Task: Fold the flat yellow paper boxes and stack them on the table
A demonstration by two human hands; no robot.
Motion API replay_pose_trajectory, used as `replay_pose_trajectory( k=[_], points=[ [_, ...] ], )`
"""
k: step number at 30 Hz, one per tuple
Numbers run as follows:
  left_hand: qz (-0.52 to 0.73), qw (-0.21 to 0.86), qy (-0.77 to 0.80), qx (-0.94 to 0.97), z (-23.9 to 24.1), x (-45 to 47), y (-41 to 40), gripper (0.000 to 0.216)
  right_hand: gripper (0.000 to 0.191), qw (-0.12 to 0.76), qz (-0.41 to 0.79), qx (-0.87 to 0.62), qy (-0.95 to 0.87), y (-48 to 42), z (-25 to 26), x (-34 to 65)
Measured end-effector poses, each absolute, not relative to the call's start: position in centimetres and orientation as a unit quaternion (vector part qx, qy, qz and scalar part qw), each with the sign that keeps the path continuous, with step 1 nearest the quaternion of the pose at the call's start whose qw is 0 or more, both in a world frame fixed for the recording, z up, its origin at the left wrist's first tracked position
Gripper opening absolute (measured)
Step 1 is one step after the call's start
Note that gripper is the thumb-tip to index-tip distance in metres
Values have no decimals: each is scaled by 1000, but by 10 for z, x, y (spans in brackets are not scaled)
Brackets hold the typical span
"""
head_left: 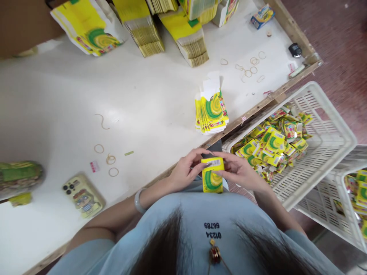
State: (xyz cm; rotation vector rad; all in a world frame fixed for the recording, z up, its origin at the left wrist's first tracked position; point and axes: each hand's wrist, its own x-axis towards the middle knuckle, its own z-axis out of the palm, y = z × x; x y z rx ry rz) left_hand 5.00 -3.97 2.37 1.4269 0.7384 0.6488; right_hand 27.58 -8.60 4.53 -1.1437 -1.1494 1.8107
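A small yellow and green carton [212,176] stands upright in front of my chest, just off the table's near edge. My left hand [186,170] grips its left side, fingers curled round the top flap. On the carton's right side my right hand [239,172] holds it too, fingertips pressed on the top end with the barcode. A stack of flat, unfolded cartons [211,110] of the same print lies on the white table [149,99], just beyond my hands.
A white plastic crate [329,126] holding several folded cartons sits to my right, with a second crate [341,198] beside it. Bundles of flat cartons [143,34] line the far side. Rubber bands [110,158] and a phone [83,195] lie at left.
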Motion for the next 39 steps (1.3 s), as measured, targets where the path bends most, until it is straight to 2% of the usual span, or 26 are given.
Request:
replay_pose_trajectory(
  k=[4, 7, 9, 11, 14, 16, 19, 21, 24, 27, 31, 34, 37, 39],
  points=[
    [273, 584, 261, 718, 16, 46, -30, 64, 38, 375, 662, -435, -482, -89, 35, 275],
    [299, 461, 264, 793, 16, 54, 7, 56, 30, 408, 562, -516, -500, -94, 29, 290],
    [347, 361, 319, 805, 17, 67, 50, 50, 29, 411, 435, -610, -520, -97, 29, 315],
    [391, 305, 377, 782, 17, 85, 103, 56, 34, 355, 267, -717, -537, -99, 31, 346],
    [391, 301, 401, 772, 8, 114, 180, 71, 45, 203, 12, -830, -520, -101, 35, 379],
    [340, 320, 410, 784, -1, 130, 218, 62, 52, 159, -79, -840, -512, -101, 36, 384],
    [279, 337, 395, 808, -8, 141, 250, 40, 51, 192, -79, -812, -545, -95, 34, 373],
    [292, 313, 374, 823, -4, 140, 256, 36, 46, 223, -60, -793, -563, -85, 34, 361],
    [363, 252, 328, 835, 18, 130, 250, 40, 45, 278, -43, -762, -583, -59, 39, 341],
    [420, 231, 286, 830, 47, 121, 220, 55, 50, 362, -59, -706, -606, -23, 52, 318],
    [385, 315, 321, 806, 83, 114, 152, 66, 58, 439, -94, -640, -623, 23, 67, 289],
    [377, 357, 336, 785, 98, 105, 106, 65, 51, 473, -80, -600, -641, 37, 66, 275],
    [386, 391, 340, 763, 97, 93, 79, 61, 42, 513, -39, -592, -621, 28, 60, 266],
    [382, 408, 315, 767, 85, 90, 68, 70, 41, 544, 4, -602, -585, 15, 55, 260]
  ],
)
